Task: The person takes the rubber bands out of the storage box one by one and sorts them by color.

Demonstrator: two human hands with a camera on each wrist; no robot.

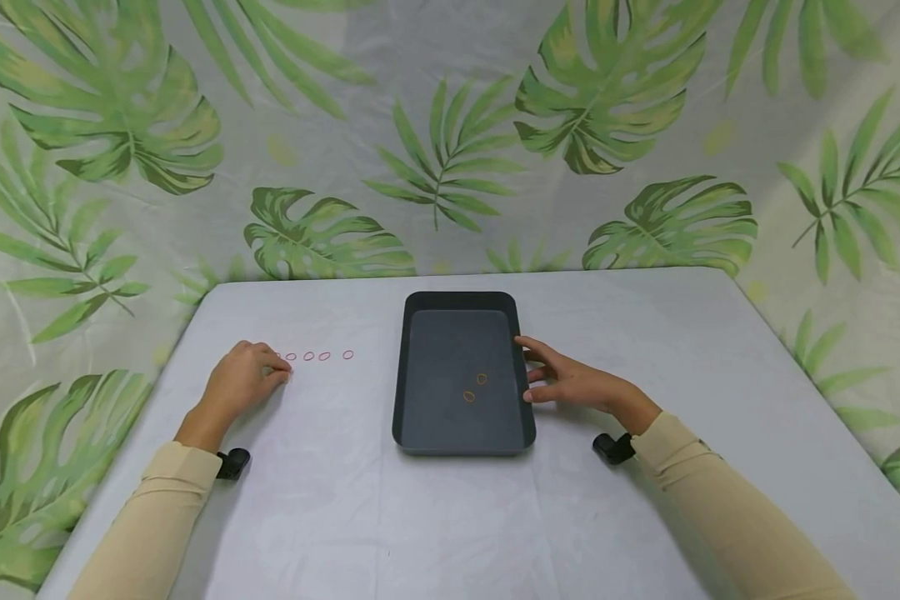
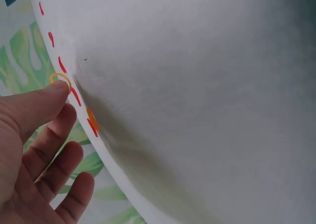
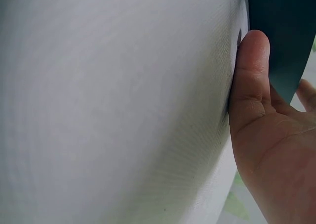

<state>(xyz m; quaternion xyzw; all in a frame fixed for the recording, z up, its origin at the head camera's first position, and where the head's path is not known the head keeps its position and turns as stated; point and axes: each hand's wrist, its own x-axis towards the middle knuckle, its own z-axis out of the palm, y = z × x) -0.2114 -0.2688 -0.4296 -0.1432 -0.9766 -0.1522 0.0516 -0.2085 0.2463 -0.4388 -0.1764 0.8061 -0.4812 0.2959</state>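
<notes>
My left hand (image 1: 242, 379) pinches a thin orange rubber band (image 2: 60, 74) between thumb and index finger, low over the white table at the left. Several small red rubber bands (image 1: 325, 356) lie in a row by its fingertips, partly covered by the hand. Another orange rubber band (image 2: 93, 119) shows beside the row in the left wrist view. In the middle stands a dark grey rectangular tray (image 1: 450, 432), with two orange rubber bands (image 1: 469, 397) on its floor. At the tray's right side, my right hand (image 1: 577, 383) rests its extended fingers and thumb against the wall.
White cloth covers the table (image 1: 330, 517), which ends at a back edge behind the tray. A leaf-patterned curtain (image 1: 465, 242) hangs behind and along both sides. Each wrist carries a small black camera (image 1: 612, 450).
</notes>
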